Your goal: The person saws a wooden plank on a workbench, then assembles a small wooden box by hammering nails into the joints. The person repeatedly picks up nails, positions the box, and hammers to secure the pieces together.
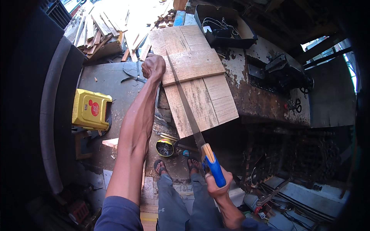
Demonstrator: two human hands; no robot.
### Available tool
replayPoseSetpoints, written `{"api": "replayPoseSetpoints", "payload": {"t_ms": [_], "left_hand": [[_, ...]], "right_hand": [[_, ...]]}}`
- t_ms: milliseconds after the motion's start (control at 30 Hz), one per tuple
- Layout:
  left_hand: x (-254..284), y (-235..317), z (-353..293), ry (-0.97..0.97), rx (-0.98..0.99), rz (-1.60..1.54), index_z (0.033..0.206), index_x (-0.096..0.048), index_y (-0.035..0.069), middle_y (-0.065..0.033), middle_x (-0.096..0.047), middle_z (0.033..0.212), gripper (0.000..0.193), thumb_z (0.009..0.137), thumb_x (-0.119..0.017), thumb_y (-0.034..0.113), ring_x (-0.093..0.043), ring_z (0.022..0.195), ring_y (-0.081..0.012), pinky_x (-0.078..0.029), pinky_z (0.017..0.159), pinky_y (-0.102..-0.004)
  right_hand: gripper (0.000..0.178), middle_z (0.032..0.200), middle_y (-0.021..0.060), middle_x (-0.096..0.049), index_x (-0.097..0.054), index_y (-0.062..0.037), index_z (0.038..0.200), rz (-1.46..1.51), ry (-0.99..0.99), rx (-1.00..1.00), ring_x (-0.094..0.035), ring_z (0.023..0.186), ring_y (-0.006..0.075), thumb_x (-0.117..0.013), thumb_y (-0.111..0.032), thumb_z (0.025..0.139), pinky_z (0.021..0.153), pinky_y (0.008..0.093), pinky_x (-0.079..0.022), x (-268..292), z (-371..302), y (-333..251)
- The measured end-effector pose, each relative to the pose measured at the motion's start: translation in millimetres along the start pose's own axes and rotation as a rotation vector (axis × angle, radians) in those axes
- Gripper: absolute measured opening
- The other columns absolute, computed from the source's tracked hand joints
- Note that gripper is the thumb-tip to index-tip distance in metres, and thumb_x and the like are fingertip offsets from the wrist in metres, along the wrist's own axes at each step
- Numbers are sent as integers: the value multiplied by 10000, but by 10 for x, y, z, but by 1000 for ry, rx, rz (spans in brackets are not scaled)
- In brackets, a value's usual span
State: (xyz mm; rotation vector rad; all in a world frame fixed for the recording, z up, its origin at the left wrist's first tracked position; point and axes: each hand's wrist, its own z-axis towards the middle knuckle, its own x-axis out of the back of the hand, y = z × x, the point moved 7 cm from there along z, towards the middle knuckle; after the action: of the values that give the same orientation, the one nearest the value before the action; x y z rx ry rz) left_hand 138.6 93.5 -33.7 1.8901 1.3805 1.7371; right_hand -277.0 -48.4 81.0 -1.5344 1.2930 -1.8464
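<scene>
My right hand (220, 186) is closed round the blue and tan handle of a handsaw (186, 104). Its long blade points away from me and crosses over a wooden panel (221, 98) made of joined boards. Across that panel lies a separate wooden plank (196, 64), with the blade's tip end over its left part. My left arm reaches forward, and my left hand (153, 67) is curled at the plank's left end, gripping it there. The fingertips are partly hidden. Whether the saw's teeth touch the wood I cannot tell.
A yellow plastic stool (89, 109) stands at left. Near my feet is a yellow container of nails (165, 148). Wood offcuts (94, 30) are piled at the far left. An open black case (227, 29) and a sewing machine (285, 69) stand at right.
</scene>
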Motion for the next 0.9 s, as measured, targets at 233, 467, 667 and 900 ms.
{"api": "replayPoseSetpoints", "payload": {"t_ms": [233,467,667,900], "left_hand": [[-34,140,106,24,-95,8,820,-761,-60,-302,-739,907,622,1013,-391,402,-737,882,-424,-577,788,-523],[-105,213,53,94,-117,52,893,-781,-47,-304,-742,961,639,1023,-356,413,-741,952,-418,-580,821,-510],[-7,206,149,193,-112,66,788,-760,-40,-284,-736,845,640,1026,-373,412,-734,791,-383,-563,674,-514],[-26,111,314,118,-137,94,890,-765,-68,-308,-740,979,600,1007,-388,383,-732,962,-450,-580,840,-522]], "right_hand": [[102,553,80,-521,-581,-19,714,136,89,-75,-544,438,169,-635,-79,777,467,337,-429,-90,301,100],[34,559,90,-512,-590,-32,719,31,119,27,-556,424,205,-612,-53,734,462,336,-449,64,-158,94],[106,544,71,-470,-526,-45,687,92,134,46,-497,406,192,-621,-35,732,438,347,-405,113,-512,43],[29,557,80,-486,-607,-25,754,100,73,-40,-535,424,191,-617,-50,743,472,335,-461,-14,-206,85]]}}
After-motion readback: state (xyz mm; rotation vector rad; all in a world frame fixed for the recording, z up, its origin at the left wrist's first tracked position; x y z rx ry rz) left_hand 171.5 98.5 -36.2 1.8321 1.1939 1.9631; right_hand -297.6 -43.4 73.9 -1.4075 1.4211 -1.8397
